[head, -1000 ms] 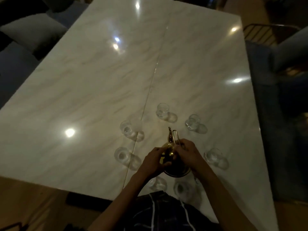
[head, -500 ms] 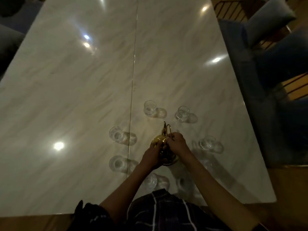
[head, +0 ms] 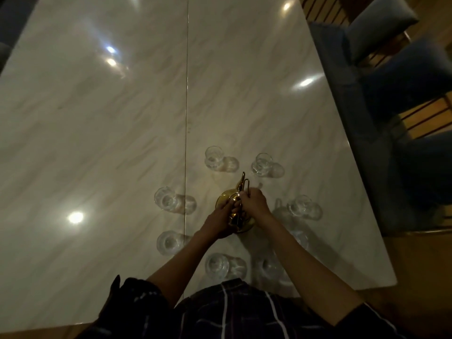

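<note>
Head view showed the left hand (head: pixel 218 222) and right hand (head: pixel 254 204), fingers curled round the gold teapot (head: pixel 225 199): rigid, slick, likely weighty, best gripped by its looped handle (head: pixel 247 187) beyond the fingers.

Wears a dark shirt (head: pixel 244 314) at 6 o'clock in the head view, crossed by thin pale lines in a wide check. Shows the left sleeve (head: pixel 137 297) at 7 o'clock, dark and rumpled, bunched above the elbow, pattern hard to make out in the dim light. Shows the right sleeve (head: pixel 367 321) at 5 o'clock, short, with the same pale lines. Leaves the left forearm (head: pixel 176 263) and right forearm (head: pixel 305 260) bare down to the left hand (head: pixel 220 222) and right hand (head: pixel 255 204).
</note>
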The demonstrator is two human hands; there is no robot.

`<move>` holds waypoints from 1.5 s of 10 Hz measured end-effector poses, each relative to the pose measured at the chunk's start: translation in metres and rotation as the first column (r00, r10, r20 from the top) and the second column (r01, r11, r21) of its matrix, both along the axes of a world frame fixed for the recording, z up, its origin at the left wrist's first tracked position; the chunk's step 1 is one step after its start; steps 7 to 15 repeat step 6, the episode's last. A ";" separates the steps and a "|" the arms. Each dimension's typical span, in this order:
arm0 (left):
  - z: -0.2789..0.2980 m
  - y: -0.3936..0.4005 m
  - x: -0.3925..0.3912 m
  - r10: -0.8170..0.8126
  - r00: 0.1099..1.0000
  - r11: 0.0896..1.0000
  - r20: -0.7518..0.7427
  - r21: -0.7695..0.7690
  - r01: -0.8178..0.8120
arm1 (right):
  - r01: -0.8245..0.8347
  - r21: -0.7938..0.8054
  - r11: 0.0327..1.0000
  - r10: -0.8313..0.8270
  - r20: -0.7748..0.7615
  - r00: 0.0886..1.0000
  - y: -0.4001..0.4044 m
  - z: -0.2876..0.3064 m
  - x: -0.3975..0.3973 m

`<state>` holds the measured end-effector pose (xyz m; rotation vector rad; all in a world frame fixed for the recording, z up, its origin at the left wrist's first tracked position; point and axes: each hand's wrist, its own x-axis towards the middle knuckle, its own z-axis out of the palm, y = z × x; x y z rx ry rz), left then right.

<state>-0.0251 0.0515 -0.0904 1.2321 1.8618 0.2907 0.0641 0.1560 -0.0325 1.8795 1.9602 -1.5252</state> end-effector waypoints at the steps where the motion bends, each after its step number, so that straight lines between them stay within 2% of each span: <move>1: -0.001 0.000 0.000 0.019 1.000 1.000 0.014 -0.012 -0.019 | -0.026 0.000 1.000 0.026 0.016 1.000 0.007 0.000 -0.005; 2: 0.006 0.000 0.003 0.036 0.999 0.999 0.024 -0.004 -0.035 | -0.031 -0.049 0.998 0.032 0.026 0.999 0.025 -0.030 -0.003; 3: 0.010 -0.003 0.010 0.083 0.995 0.997 0.046 0.000 -0.084 | -0.048 -0.051 0.998 0.049 0.010 0.999 0.026 -0.031 -0.006; 4: 0.024 -0.011 0.023 0.168 0.984 0.986 0.061 0.001 -0.168 | -0.140 0.021 0.990 0.138 0.050 0.989 0.007 0.009 -0.009; 5: 0.034 -0.028 0.033 0.235 0.971 0.970 0.035 0.054 -0.237 | -0.212 0.083 0.974 0.204 0.099 0.974 0.002 0.015 0.001; 6: 0.038 -0.050 0.039 0.369 0.929 0.929 -0.023 0.007 -0.369 | -0.252 0.199 0.947 0.237 0.094 0.967 0.001 0.021 0.018; 15: 0.038 -0.050 0.039 0.369 0.929 0.929 -0.023 0.007 -0.369 | -0.252 0.199 0.947 0.237 0.094 0.967 0.001 0.021 0.018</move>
